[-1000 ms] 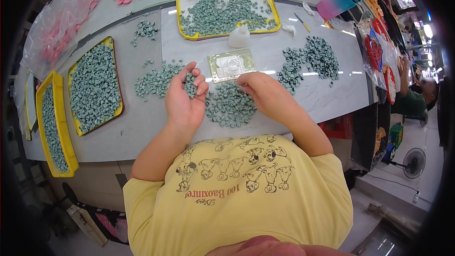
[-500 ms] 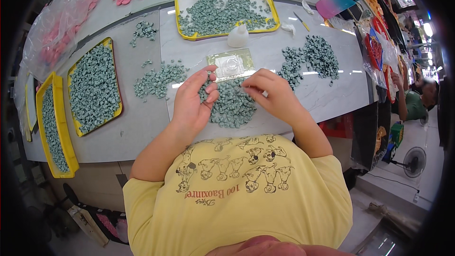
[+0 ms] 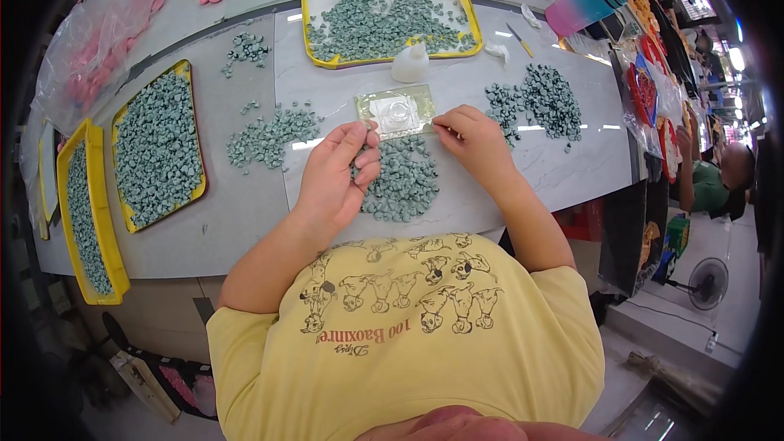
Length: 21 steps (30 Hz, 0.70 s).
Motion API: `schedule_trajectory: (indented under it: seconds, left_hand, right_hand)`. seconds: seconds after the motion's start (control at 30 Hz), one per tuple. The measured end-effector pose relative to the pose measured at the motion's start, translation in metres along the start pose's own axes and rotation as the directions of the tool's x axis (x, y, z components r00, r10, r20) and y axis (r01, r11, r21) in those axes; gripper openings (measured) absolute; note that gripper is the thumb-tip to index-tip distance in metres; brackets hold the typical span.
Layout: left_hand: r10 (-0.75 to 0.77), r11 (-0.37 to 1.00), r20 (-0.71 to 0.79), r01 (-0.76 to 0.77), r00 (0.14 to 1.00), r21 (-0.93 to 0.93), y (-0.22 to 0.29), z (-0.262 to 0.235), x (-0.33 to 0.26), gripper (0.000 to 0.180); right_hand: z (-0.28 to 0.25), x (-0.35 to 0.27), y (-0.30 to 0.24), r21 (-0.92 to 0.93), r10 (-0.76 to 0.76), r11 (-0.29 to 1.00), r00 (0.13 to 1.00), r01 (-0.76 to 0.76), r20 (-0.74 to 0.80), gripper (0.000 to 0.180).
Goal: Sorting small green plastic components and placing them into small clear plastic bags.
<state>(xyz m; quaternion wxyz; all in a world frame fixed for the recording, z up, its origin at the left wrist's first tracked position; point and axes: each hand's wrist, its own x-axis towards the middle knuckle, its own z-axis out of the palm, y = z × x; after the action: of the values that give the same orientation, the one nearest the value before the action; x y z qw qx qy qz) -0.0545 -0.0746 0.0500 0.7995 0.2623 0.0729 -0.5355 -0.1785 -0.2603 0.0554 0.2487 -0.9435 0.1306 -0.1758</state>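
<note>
My left hand (image 3: pixel 341 167) is closed, with a small grey-green piece pinched at the thumb and fingertips. My right hand (image 3: pixel 475 140) is pinched shut beside the lower right corner of a clear flat pad (image 3: pixel 418 96) that carries a white square with a round spot. Whatever lies between the right fingertips is too small to make out. Below the pad, between both hands, lies a heap of small grey-green pieces (image 3: pixel 402 188). A white squeeze bottle (image 3: pixel 410 64) stands just behind the pad.
A yellow-rimmed tray (image 3: pixel 308 28) of green pieces lies at the back. Two more yellow trays (image 3: pixel 196 114) (image 3: pixel 104 220) stand left. Loose piles (image 3: pixel 273 137) (image 3: pixel 551 102) flank the hands. A knife (image 3: pixel 519 39) and a pink-blue bottle (image 3: pixel 584 6) are back right; a person (image 3: pixel 710 180) works far right.
My right hand has moved from over the heap up and right to the pad's corner. The left thumb and fingers have come together on the small piece.
</note>
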Motion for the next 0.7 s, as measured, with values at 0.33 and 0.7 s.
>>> schedule_trajectory:
  seconds: [0.33,0.7]
  left_hand:
    - [0.035,0.985,0.006,-0.036,0.999,0.171,0.006,0.0,-0.005,0.023]
    - [-0.084,0.993,-0.004,0.084,0.996,0.085,0.02,-0.007,-0.015,0.015]
  right_hand:
    - [0.014,0.0,-0.004,-0.252,-0.097,0.962,0.994,0.107,0.052,0.012]
    - [0.02,0.023,-0.043,-0.114,-0.431,0.901,0.896,0.419,-0.108,0.024]
